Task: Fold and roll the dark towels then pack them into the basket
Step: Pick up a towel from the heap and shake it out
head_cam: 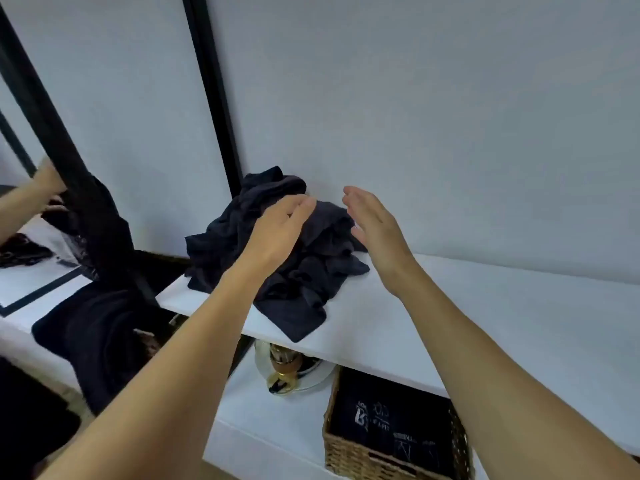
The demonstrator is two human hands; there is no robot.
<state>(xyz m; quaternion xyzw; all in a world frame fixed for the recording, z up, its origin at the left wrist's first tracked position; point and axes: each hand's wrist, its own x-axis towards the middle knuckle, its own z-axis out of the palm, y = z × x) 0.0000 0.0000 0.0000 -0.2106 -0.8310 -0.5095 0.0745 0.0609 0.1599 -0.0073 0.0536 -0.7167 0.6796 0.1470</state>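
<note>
The crumpled heap of dark navy towels (277,251) sits unfolded on the white upper shelf (485,306), against the pale wall, one corner hanging over the shelf's front edge. Your left hand (277,230) hovers over the heap, fingers loosely extended, grasping nothing; whether it touches the cloth cannot be told. Your right hand (377,226) is held flat and released, just right of the heap. The woven wicker basket with dark lining (391,441) stands below the shelf, partly cut off. Right of the heap the shelf lies bare.
</note>
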